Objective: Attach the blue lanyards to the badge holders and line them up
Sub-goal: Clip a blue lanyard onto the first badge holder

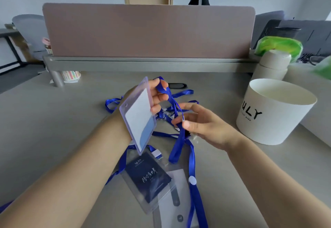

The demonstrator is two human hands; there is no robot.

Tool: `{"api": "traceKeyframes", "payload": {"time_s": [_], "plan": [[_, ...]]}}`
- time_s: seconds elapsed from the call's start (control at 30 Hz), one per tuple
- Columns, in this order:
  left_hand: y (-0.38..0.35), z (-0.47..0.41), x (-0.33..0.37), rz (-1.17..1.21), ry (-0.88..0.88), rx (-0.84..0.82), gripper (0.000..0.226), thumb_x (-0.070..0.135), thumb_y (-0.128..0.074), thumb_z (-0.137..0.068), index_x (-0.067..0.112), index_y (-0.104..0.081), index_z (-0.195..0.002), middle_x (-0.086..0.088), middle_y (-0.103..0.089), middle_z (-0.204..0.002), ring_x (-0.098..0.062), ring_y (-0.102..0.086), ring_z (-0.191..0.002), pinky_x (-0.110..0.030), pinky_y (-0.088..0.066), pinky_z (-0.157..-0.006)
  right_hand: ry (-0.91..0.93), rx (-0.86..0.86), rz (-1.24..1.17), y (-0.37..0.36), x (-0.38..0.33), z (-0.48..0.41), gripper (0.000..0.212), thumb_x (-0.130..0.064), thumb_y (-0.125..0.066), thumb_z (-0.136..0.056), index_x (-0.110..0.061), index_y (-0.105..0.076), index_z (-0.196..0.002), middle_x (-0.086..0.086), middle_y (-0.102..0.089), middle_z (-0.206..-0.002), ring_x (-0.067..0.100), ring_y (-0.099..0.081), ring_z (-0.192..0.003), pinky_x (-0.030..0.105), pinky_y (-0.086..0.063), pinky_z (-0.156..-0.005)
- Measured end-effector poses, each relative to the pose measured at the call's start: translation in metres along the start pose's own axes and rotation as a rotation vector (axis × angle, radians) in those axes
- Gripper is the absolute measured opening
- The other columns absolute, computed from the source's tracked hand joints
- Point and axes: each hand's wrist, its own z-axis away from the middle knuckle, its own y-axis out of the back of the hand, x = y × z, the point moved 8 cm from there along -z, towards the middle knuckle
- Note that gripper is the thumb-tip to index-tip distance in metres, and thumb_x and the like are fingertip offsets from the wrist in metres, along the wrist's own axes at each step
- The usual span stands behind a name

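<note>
Bottom centre, a dark-card badge holder (pixel 148 177) lies flat on the desk (pixel 53 120); mid-frame, left hand (pixel 159 97) grips a clear badge holder (pixel 138 116) raised on edge, right hand (pixel 200 124) pinches a blue lanyard (pixel 180 138) just beside it; white tub (pixel 275 116) farther right.

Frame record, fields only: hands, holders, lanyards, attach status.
left hand: grips clear holder and a lanyard loop
right hand: pinches that lanyard near its crimp
attach status: held holder's hole shows no lanyard through it
desk: dark-card holder, loose lanyards
right side: white tub
</note>
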Motion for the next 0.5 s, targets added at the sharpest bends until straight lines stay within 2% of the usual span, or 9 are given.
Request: {"api": "traceKeyframes", "payload": {"time_s": [0.07,0.17,0.23,0.27,0.33,0.37,0.43,0.5], "plan": [[-0.006,-0.005,-0.005,0.01,-0.001,0.02,0.062,0.022,-0.028,-0.096,0.02,-0.066,-0.047,0.007,-0.059,-0.049,-0.003,-0.057,-0.042,-0.012,-0.032,-0.029,-0.005,-0.004,0.124,0.003,0.0,0.005,0.034,-0.002,-0.071,-0.074,-0.02,-0.062,-0.101,0.004,-0.069,-0.086,0.01,-0.066,-0.08,0.015,-0.051,-0.068],[-0.022,-0.008,-0.005,-0.01,0.003,0.029,0.053,0.02,-0.026,-0.098,0.015,-0.058,-0.056,0.006,-0.056,-0.049,-0.004,-0.051,-0.035,-0.012,-0.029,-0.028,0.036,0.173,0.248,0.023,-0.005,0.011,0.023,0.001,-0.071,-0.074,-0.014,-0.067,-0.091,-0.007,-0.069,-0.07,0.005,-0.063,-0.067,0.013,-0.051,-0.066],[-0.027,-0.01,-0.003,-0.113,-0.003,0.074,0.04,0.021,-0.026,-0.099,0.012,-0.047,-0.066,0.0,-0.049,-0.052,-0.003,-0.041,-0.027,-0.014,-0.026,-0.027,0.101,0.293,0.204,0.04,-0.015,0.021,0.027,0.002,-0.07,-0.075,-0.019,-0.066,-0.091,-0.004,-0.068,-0.066,0.008,-0.062,-0.065,0.014,-0.051,-0.064],[-0.025,-0.012,-0.003,-0.196,-0.013,0.128,0.033,0.025,-0.033,-0.097,0.012,-0.046,-0.069,-0.003,-0.047,-0.059,-0.004,-0.037,-0.025,-0.014,-0.025,-0.027,0.144,0.358,0.165,0.051,-0.02,0.027,0.03,0.002,-0.069,-0.076,-0.023,-0.064,-0.092,-0.001,-0.066,-0.066,0.011,-0.061,-0.065,0.015,-0.05,-0.062],[-0.022,-0.015,-0.007,-0.356,-0.04,0.275,0.019,0.029,-0.053,-0.082,0.014,-0.053,-0.07,-0.007,-0.05,-0.075,-0.008,-0.033,-0.031,-0.018,-0.025,-0.034,0.244,0.496,0.113,0.073,-0.033,0.041,0.031,0.002,-0.067,-0.077,-0.025,-0.061,-0.09,-0.002,-0.064,-0.065,0.014,-0.06,-0.065,0.018,-0.048,-0.058],[-0.024,-0.017,-0.012,-0.417,-0.044,0.32,0.014,0.028,-0.056,-0.078,0.017,-0.056,-0.069,-0.007,-0.053,-0.082,-0.011,-0.033,-0.037,-0.02,-0.024,-0.04,0.302,0.559,0.105,0.084,-0.041,0.048,0.028,0.004,-0.065,-0.078,-0.022,-0.06,-0.085,-0.007,-0.064,-0.062,0.012,-0.06,-0.064,0.019,-0.047,-0.056],[-0.04,-0.022,-0.028,-0.471,-0.021,0.293,0.008,0.025,-0.055,-0.083,0.019,-0.058,-0.077,-0.005,-0.059,-0.087,-0.011,-0.034,-0.044,-0.023,-0.024,-0.046,0.386,0.675,0.111,0.101,-0.054,0.061,0.022,0.006,-0.063,-0.079,-0.015,-0.058,-0.076,-0.011,-0.065,-0.059,0.005,-0.06,-0.057,0.019,-0.045,-0.051],[-0.057,-0.028,-0.042,-0.449,0.007,0.241,0.009,0.024,-0.05,-0.091,0.018,-0.052,-0.096,-0.001,-0.064,-0.088,-0.005,-0.039,-0.042,-0.02,-0.027,-0.042,0.441,0.791,0.116,0.118,-0.068,0.075,0.024,0.005,-0.062,-0.081,-0.017,-0.061,-0.072,-0.013,-0.065,-0.058,0.002,-0.059,-0.056,0.018,-0.045,-0.051]]}}
